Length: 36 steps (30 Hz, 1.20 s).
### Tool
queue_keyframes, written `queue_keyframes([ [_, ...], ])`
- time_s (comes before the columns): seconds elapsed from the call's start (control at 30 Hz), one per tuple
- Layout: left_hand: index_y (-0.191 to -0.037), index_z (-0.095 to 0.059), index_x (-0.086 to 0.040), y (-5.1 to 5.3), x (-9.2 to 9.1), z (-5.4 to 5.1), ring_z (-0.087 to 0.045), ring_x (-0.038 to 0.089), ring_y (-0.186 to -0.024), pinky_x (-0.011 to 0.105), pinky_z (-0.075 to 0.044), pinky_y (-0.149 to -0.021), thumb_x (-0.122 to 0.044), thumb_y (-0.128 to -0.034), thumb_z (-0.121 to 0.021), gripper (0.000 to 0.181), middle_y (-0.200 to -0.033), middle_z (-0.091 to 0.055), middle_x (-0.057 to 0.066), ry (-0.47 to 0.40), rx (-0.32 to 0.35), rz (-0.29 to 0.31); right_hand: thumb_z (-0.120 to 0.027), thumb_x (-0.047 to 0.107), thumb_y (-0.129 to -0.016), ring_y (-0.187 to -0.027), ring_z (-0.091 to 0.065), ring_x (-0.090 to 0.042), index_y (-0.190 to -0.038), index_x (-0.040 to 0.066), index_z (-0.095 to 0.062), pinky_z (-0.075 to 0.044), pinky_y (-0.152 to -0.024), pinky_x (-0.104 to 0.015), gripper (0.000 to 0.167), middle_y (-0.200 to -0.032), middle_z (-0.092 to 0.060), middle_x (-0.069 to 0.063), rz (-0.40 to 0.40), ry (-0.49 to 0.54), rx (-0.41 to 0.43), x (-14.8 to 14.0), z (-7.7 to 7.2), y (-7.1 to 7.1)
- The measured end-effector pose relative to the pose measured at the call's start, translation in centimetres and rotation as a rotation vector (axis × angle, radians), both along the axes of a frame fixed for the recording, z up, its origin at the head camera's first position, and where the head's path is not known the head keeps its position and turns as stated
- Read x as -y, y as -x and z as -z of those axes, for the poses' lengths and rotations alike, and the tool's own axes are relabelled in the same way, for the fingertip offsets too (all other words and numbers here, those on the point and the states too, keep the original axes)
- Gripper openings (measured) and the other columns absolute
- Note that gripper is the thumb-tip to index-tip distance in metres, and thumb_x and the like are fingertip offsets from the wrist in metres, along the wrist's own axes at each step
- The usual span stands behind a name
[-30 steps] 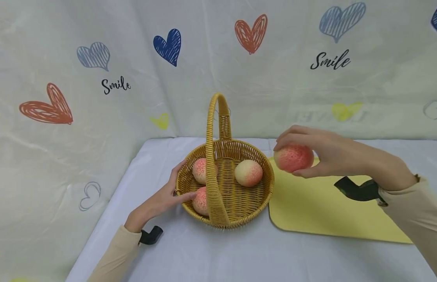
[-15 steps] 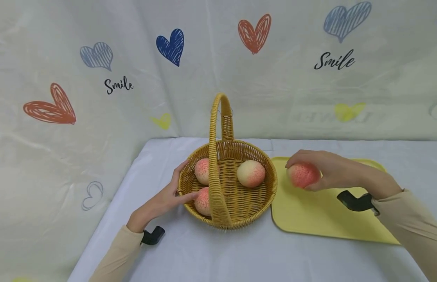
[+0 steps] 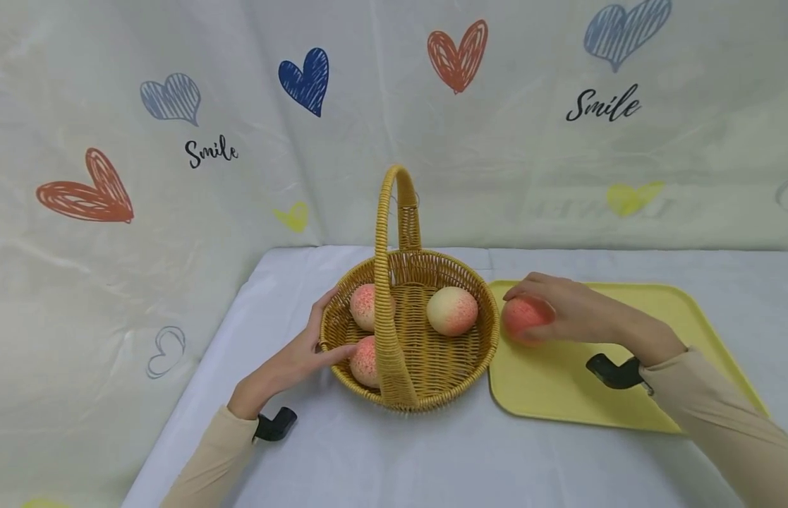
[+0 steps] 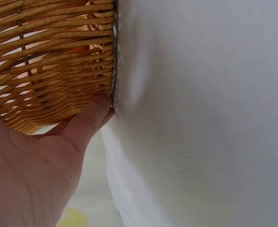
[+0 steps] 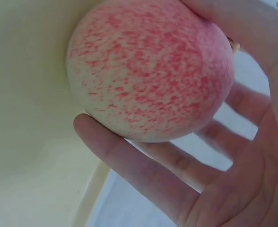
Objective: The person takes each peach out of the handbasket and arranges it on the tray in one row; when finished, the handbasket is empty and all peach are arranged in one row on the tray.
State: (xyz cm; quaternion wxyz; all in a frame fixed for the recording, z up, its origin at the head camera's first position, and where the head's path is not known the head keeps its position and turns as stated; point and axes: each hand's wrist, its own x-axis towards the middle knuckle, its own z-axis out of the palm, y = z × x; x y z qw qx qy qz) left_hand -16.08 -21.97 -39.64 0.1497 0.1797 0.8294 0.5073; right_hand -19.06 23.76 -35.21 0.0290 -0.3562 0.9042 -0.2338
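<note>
A round wicker basket (image 3: 434, 363) with a tall arched handle stands on the white-covered table. My left hand (image 3: 298, 358) grips its left side, thumb over the rim and fingers along the outer wall (image 4: 58, 61). Inside lie a pale pink peach (image 3: 453, 311) on the right and two more, one peach (image 3: 363, 306) behind another peach (image 3: 365, 360), on the left, partly hidden by the handle. My right hand (image 3: 574, 310) holds a fourth pink-speckled peach (image 3: 523, 321) low at the left end of the yellow tray (image 3: 673, 317). The right wrist view shows fingers curled round this peach (image 5: 151, 71).
The tray sits directly right of the basket, its left edge close to the basket rim. White cloth (image 3: 457, 458) covers the table in front. Behind and to the left hangs a pale curtain (image 3: 241, 85) printed with hearts and "Smile".
My right hand has lowered the peach from above the tray's back left towards the tray, going right, then back left towards the basket. The left hand keeps its grip on the basket.
</note>
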Motion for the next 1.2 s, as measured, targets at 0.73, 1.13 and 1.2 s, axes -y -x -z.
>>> queue_keyframes([
  [0.73,-0.166,0.004,-0.034,-0.1,0.1,0.0,-0.03,0.033,-0.152,0.055,-0.025,-0.12,-0.036,-0.1004,-0.071,0.1,-0.172,-0.014,0.011,0.001,0.005,0.002,-0.095,0.01,-0.074,-0.104,-0.062,-0.017,-0.126,0.018,-0.07,-0.057,-0.084,-0.038,0.058,-0.119,-0.061,0.003,-0.064,0.081,-0.065,0.5,0.8,-0.7],
  [1.13,-0.167,0.002,-0.034,-0.3,0.0,-0.1,-0.025,0.033,-0.154,0.056,-0.023,-0.12,-0.035,-0.101,-0.07,0.098,-0.172,-0.013,0.011,-0.003,-0.009,-0.002,-0.094,0.016,-0.075,-0.096,-0.061,-0.017,-0.125,0.01,-0.068,-0.056,-0.081,-0.04,0.057,-0.112,-0.059,-0.003,0.039,0.044,-0.026,1.1,0.5,-1.4],
  [1.2,-0.167,0.002,-0.034,-0.4,0.0,-0.1,-0.025,0.033,-0.154,0.056,-0.023,-0.12,-0.035,-0.1012,-0.07,0.097,-0.172,-0.013,0.01,-0.003,-0.011,-0.001,-0.094,0.017,-0.076,-0.095,-0.06,-0.016,-0.126,0.01,-0.067,-0.055,-0.081,-0.041,0.058,-0.111,-0.059,-0.003,0.046,0.036,-0.023,1.1,0.4,-1.4],
])
